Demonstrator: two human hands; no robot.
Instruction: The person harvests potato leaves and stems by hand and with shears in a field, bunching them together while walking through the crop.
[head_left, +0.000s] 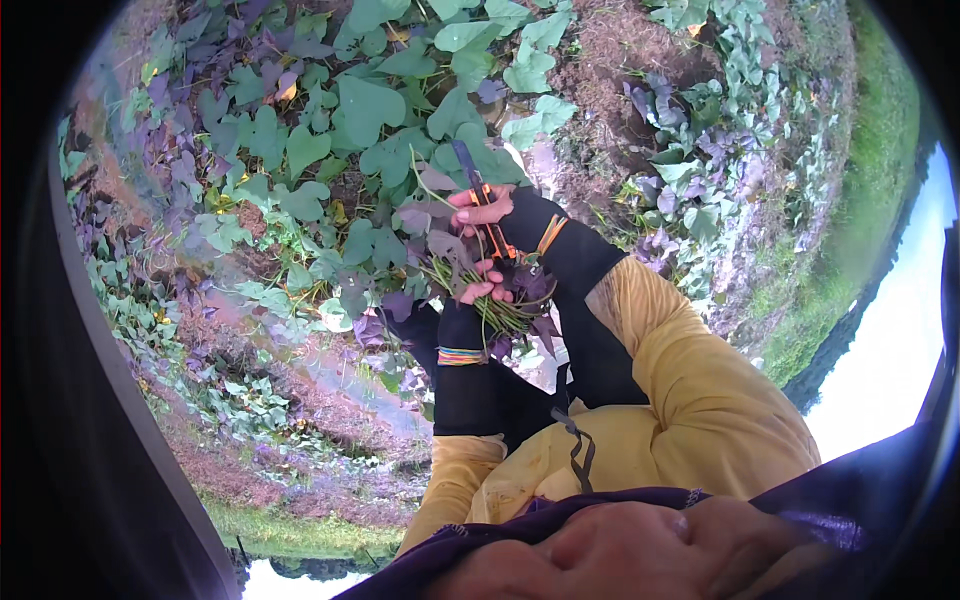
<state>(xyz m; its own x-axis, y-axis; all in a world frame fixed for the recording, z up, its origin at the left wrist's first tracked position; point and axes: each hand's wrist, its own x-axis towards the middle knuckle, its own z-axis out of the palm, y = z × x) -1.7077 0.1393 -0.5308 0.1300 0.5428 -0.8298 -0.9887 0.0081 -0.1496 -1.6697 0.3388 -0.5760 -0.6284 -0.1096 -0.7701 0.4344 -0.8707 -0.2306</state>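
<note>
"Condition of the right hand (488, 209)?"
"It was closed around an orange-and-black cutter (477, 180), the dark end pointing up and left."
"And the left hand (486, 286)?"
"Just below, it was curled around a bundle of green stems (511, 318)."
"Surroundings?"
"Leafy vines (366, 110) spread beyond both hands; grass (872, 205) lay farther off, at right."

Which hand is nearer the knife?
Right. The right hand grips the knife; the left hand, holding stems, is just below the handle in the picture.
</note>
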